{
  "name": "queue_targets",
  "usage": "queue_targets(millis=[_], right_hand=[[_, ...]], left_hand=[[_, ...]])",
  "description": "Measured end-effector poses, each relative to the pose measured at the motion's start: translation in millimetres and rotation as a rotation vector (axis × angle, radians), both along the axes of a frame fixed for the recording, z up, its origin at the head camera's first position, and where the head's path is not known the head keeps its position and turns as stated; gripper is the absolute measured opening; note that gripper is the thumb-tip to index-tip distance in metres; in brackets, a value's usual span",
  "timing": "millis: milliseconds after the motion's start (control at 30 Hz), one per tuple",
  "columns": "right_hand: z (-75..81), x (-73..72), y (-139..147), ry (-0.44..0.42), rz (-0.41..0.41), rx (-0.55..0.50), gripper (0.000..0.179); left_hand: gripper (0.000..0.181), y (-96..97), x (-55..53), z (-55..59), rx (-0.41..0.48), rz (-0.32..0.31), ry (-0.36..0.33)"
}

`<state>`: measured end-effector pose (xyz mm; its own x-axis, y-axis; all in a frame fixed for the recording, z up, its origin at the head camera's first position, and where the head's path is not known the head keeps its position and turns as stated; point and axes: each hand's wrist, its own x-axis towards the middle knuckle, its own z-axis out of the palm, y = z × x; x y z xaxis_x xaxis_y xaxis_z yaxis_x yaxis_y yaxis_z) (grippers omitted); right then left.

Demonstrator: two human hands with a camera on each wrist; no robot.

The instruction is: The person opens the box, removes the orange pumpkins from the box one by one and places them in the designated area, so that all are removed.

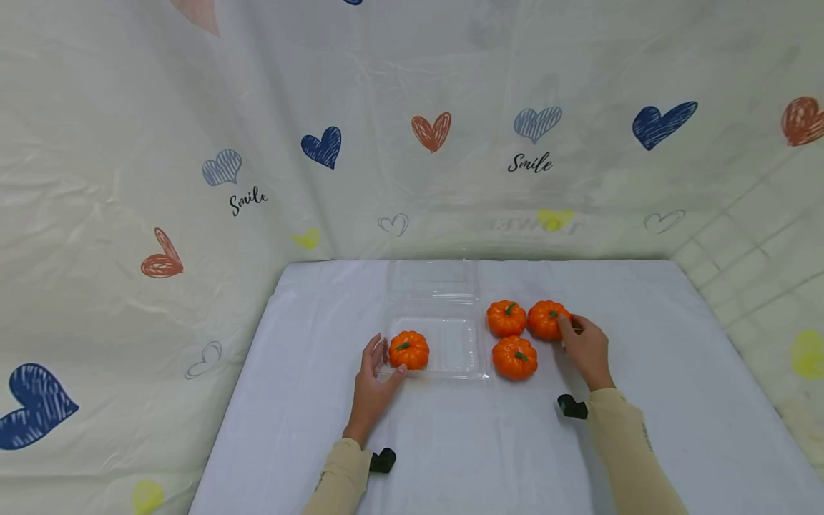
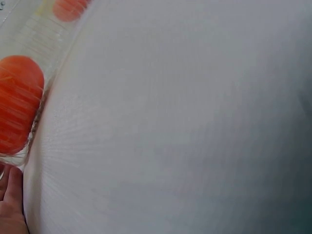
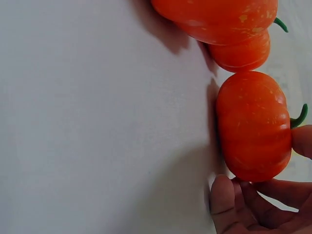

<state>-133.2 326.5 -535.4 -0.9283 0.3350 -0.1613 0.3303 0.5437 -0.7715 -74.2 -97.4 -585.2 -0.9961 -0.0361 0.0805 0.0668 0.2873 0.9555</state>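
Observation:
My right hand [image 1: 586,350] is at the far right toy pumpkin [image 1: 546,319], which is orange with a green stem. In the right wrist view its thumb [image 3: 303,140] lies by the stem and the other fingers meet the side of the pumpkin [image 3: 254,127]. Two more pumpkins, one behind [image 1: 506,318] and one in front [image 1: 514,358], sit just left of it. My left hand [image 1: 374,390] rests at the front left corner of a clear plastic clamshell box [image 1: 453,346], fingers along its side and thumb at the front edge. Inside that corner sits another pumpkin [image 1: 408,350].
The box's lid [image 1: 433,277] is folded back toward the rear of the white-covered table [image 1: 476,450]. Behind the table hangs a pale curtain [image 1: 386,86] printed with hearts. A dark piece [image 1: 573,407] [image 1: 383,460] sticks out at each wrist.

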Motion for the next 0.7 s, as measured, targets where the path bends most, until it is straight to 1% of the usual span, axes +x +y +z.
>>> queue_targets(millis=[167, 267, 367, 533, 633, 700], right_hand=[[-0.1, 1.1, -2.3, -0.017, -0.008, 0.006, 0.072], [1.5, 0.4, -5.6, -0.007, -0.017, 0.006, 0.071], [2.0, -0.6, -6.4, -0.004, -0.014, 0.015, 0.071], [4.1, -2.0, -4.8, -0.021, -0.003, 0.009, 0.075], [9.4, -2.4, -5.8, 0.0, -0.034, -0.007, 0.075], [14.8, -2.6, -8.6, 0.038, -0.06, -0.014, 0.074]], left_hand=[[0.085, 1.1, 0.4, 0.2, -0.002, 0.007, 0.0], [0.085, 1.0, -0.7, 1.3, 0.009, 0.003, 0.009], [0.086, 0.7, -1.2, 1.9, 0.02, -0.003, 0.015], [0.085, 0.1, -1.2, -0.2, 0.026, -0.001, 0.016], [0.084, -0.9, -1.2, -1.3, 0.035, -0.007, 0.014], [0.084, -1.7, -1.4, -1.5, 0.037, -0.009, 0.012]])
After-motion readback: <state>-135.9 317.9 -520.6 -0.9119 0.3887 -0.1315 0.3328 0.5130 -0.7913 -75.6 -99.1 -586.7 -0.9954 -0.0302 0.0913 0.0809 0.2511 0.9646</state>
